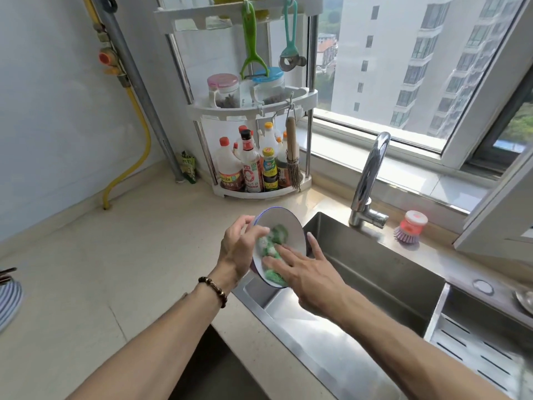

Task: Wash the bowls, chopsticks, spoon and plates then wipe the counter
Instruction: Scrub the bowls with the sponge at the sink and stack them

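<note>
The left hand (238, 249) is gripping the rim of a white bowl (284, 226), tilting it over the sink's (375, 272) left edge beside the desk (115, 269). The right hand (308, 272), fingers (284, 249) spread straight, is pressing a green sponge (272, 246) (blurred) inside the bowl.

I count two hands of mine, the left hand (240, 249) and the right hand (302, 269), one bowl (285, 223), one green sponge (274, 255), one tap (370, 174), one dish brush (411, 228), two spice jars (223, 90), and two green tools hanging from the rack (251, 44).
</note>
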Available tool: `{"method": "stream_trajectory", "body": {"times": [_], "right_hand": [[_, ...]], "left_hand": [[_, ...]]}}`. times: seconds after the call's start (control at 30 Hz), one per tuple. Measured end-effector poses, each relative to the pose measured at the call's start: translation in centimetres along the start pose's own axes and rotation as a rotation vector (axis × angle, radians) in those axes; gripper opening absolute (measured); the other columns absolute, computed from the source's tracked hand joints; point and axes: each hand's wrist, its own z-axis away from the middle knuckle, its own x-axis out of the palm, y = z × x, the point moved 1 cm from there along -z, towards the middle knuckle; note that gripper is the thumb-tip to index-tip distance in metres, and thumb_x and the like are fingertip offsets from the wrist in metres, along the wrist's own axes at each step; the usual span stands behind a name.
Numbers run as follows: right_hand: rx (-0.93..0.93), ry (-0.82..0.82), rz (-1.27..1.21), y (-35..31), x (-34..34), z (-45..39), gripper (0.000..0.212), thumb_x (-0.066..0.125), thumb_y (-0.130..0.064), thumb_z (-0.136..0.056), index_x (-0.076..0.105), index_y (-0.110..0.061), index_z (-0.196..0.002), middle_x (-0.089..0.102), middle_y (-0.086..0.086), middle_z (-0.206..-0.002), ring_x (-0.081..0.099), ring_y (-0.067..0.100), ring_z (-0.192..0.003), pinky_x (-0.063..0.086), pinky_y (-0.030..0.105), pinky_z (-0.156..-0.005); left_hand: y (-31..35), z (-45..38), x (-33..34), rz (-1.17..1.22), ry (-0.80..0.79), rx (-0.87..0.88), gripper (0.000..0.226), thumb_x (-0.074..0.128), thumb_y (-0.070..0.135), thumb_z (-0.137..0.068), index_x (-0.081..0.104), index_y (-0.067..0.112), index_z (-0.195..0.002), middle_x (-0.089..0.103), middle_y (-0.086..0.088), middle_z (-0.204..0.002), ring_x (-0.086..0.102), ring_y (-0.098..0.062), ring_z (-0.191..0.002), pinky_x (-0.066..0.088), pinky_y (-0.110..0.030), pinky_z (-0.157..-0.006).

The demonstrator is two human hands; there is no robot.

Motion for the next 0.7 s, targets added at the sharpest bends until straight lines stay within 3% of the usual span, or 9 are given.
{"method": "stream_trajectory", "body": {"times": [0.1,0.17,0.3,0.37,0.47,0.53,0.6,0.7], "right_hand": [[0.053,-0.084,-0.340,-2.1,-0.4,-1.0,0.079,0.039,0.008,-0.082,0.031,-0.029,-0.152,0.025,0.001,-0.163,0.020,0.015,-0.151,-0.017,0.049,-0.119],[0.019,-0.106,-0.449,-2.8,-0.3,-0.8,0.082,0.036,0.010,-0.082,0.029,-0.031,-0.153,0.027,0.000,-0.162,0.021,0.015,-0.150,-0.017,0.053,-0.120],[-0.032,-0.038,-0.082,-1.0,0.4,0.3,0.084,0.054,-0.002,-0.085,0.018,-0.031,-0.156,0.017,-0.001,-0.167,0.030,0.016,-0.149,-0.025,0.054,-0.115],[0.000,0.011,-0.127,-1.6,0.3,0.1,0.083,0.068,-0.021,-0.083,0.025,-0.030,-0.154,0.021,0.001,-0.165,0.033,0.017,-0.147,-0.025,0.050,-0.115],[0.042,0.052,-0.409,-3.7,0.2,-0.2,0.090,0.077,-0.059,-0.074,0.038,-0.032,-0.151,0.034,0.002,-0.158,0.029,0.016,-0.147,-0.022,0.043,-0.120],[-0.027,0.094,-0.344,-3.4,0.6,0.0,0.090,0.075,-0.066,-0.073,0.041,-0.031,-0.149,0.041,0.003,-0.153,0.034,0.019,-0.145,-0.019,0.043,-0.120],[-0.130,0.126,-0.136,-1.7,1.1,0.1,0.086,0.075,-0.068,-0.070,0.050,-0.029,-0.142,0.051,0.004,-0.145,0.049,0.022,-0.135,-0.012,0.049,-0.122],[-0.091,0.204,-0.035,-0.1,1.3,-0.3,0.078,0.083,-0.066,-0.060,0.065,-0.022,-0.122,0.064,0.006,-0.126,0.063,0.023,-0.115,0.003,0.049,-0.124]], "left_hand": [[-0.1,0.0,0.1,0.022,0.128,-0.017,0.030,0.067,0.049,-0.059,0.058,0.021,-0.065,0.058,-0.004,-0.073,0.055,-0.024,-0.075,0.042,-0.042,-0.071],[0.1,0.1,-0.4,-0.014,0.073,-0.014,0.028,0.067,0.048,-0.062,0.058,0.021,-0.065,0.056,-0.003,-0.073,0.054,-0.024,-0.075,0.040,-0.041,-0.071],[0.5,0.2,-1.5,-0.068,-0.115,-0.066,0.032,0.067,0.041,-0.065,0.063,0.013,-0.081,0.063,-0.007,-0.078,0.058,-0.024,-0.073,0.041,-0.032,-0.061],[0.5,0.3,-1.3,-0.043,-0.060,-0.061,0.019,0.067,0.041,-0.064,0.061,0.023,-0.068,0.061,-0.005,-0.074,0.056,-0.023,-0.071,0.040,-0.033,-0.062],[0.6,0.3,-0.8,0.007,0.038,-0.041,0.023,0.068,0.042,-0.064,0.055,0.025,-0.056,0.052,-0.002,-0.070,0.049,-0.022,-0.073,0.036,-0.037,-0.071],[0.8,0.2,-1.0,-0.029,-0.022,-0.030,0.022,0.069,0.045,-0.062,0.062,0.024,-0.066,0.059,-0.005,-0.077,0.056,-0.023,-0.077,0.041,-0.037,-0.072],[1.0,0.5,-1.4,-0.034,-0.138,-0.047,0.031,0.067,0.040,-0.066,0.066,0.016,-0.086,0.066,-0.008,-0.084,0.062,-0.025,-0.077,0.046,-0.029,-0.062],[1.3,0.5,-1.7,0.024,-0.147,-0.055,0.042,0.063,0.034,-0.070,0.062,0.004,-0.099,0.067,-0.011,-0.085,0.062,-0.025,-0.074,0.044,-0.024,-0.049]]}}
